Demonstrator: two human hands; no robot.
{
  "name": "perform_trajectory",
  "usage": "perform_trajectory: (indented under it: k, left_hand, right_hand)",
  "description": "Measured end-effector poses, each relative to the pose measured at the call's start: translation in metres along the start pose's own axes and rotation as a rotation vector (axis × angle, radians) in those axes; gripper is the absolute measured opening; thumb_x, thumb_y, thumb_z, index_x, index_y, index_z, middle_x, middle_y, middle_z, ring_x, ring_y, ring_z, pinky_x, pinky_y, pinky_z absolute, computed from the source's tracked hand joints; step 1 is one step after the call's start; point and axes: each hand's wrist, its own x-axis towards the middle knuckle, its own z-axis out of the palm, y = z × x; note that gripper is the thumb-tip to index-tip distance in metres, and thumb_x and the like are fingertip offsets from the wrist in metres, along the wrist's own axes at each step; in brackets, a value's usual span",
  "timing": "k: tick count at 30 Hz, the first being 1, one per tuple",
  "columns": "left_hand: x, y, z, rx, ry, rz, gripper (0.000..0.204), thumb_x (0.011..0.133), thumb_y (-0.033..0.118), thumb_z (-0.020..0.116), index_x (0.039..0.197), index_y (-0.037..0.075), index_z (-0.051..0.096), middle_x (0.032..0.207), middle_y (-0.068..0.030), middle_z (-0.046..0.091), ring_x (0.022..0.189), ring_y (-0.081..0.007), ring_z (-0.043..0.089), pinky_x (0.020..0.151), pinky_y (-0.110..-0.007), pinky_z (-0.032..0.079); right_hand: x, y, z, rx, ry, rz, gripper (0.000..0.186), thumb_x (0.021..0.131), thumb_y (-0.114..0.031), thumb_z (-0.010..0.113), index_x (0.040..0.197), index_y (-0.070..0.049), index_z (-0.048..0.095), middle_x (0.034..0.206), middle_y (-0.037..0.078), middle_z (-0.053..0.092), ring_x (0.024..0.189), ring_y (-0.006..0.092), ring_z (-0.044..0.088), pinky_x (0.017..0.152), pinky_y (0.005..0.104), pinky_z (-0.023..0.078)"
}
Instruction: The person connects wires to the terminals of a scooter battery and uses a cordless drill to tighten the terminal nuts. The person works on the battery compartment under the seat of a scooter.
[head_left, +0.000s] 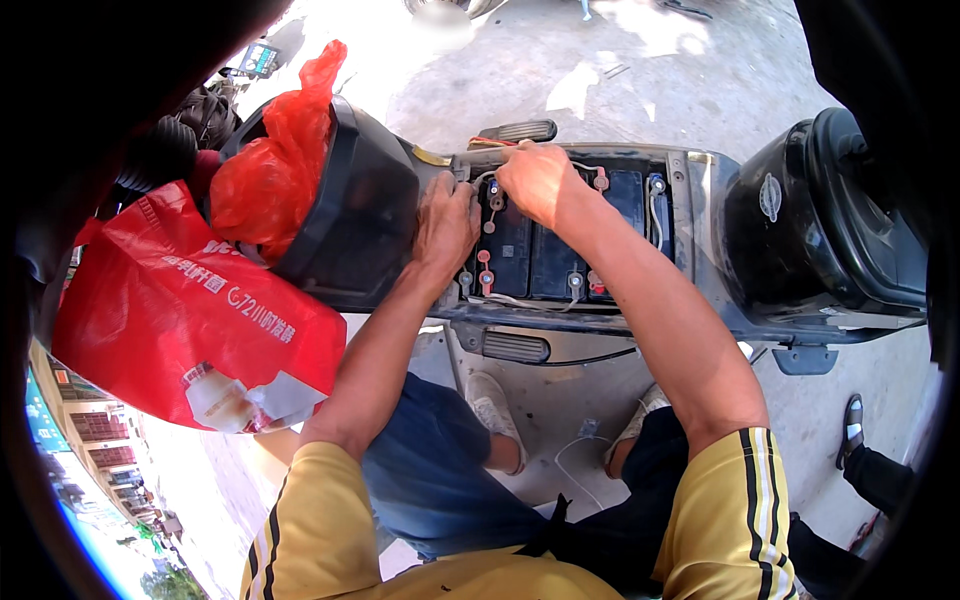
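My left hand (447, 226) lies at the left end of an open battery compartment (679, 222) in a scooter's floor, its fingers bent together over the rim. Beside it, my right hand (540, 182) reaches to the compartment's far edge with its fingers curled in. A pale wire (484, 180) runs between the two hands; what either hand pinches is hidden. Several dark batteries sit side by side below, among them a near one (503, 252). Red terminal caps (485, 262) and grey ones (575, 284) show on them, with a pale wire (520, 302) along the near side.
At left, an orange-red plastic bag (275, 175) sits in a black bin-like housing (360, 215), with a red printed bag (200, 310) hanging nearer. A glossy black rounded case (780, 215) stands at right. Footrests (515, 346) flank the compartment. Another person's foot (852, 425) shows at lower right.
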Motion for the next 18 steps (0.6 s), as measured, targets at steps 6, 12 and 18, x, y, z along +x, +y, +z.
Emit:
perform_trajectory:
  k: [6,12,18]
  left_hand:
    - [-0.002,-0.003,0.011,-0.041,0.056,-0.042,0.011,0.093,0.009,0.069,0.097,0.000,0.067,0.102,-0.0184,0.059,0.102,-0.0407,0.060,0.086,-0.053,0.050]
    - [-0.005,0.005,0.019,-0.068,0.129,-0.112,0.010,0.095,0.010,0.067,0.098,0.001,0.064,0.105,-0.0186,0.058,0.106,-0.0404,0.057,0.092,-0.052,0.048]
    - [-0.011,0.004,0.020,-0.045,0.143,-0.180,0.012,0.096,0.012,0.067,0.101,0.001,0.067,0.107,-0.0192,0.059,0.109,-0.0408,0.058,0.095,-0.051,0.048]
  right_hand:
    - [-0.006,0.006,0.011,-0.009,0.110,-0.004,0.008,0.086,-0.013,0.074,0.090,-0.013,0.081,0.106,0.006,0.075,0.108,0.0264,0.071,0.090,0.0419,0.058]
    - [-0.013,0.011,-0.006,0.044,-0.029,0.080,0.017,0.085,-0.009,0.074,0.102,-0.007,0.079,0.113,0.010,0.074,0.112,0.0300,0.071,0.094,0.0434,0.059]
    - [-0.019,0.013,-0.075,0.153,-0.352,0.182,0.024,0.084,-0.001,0.068,0.106,-0.003,0.078,0.116,0.019,0.076,0.107,0.0383,0.075,0.090,0.0471,0.061]
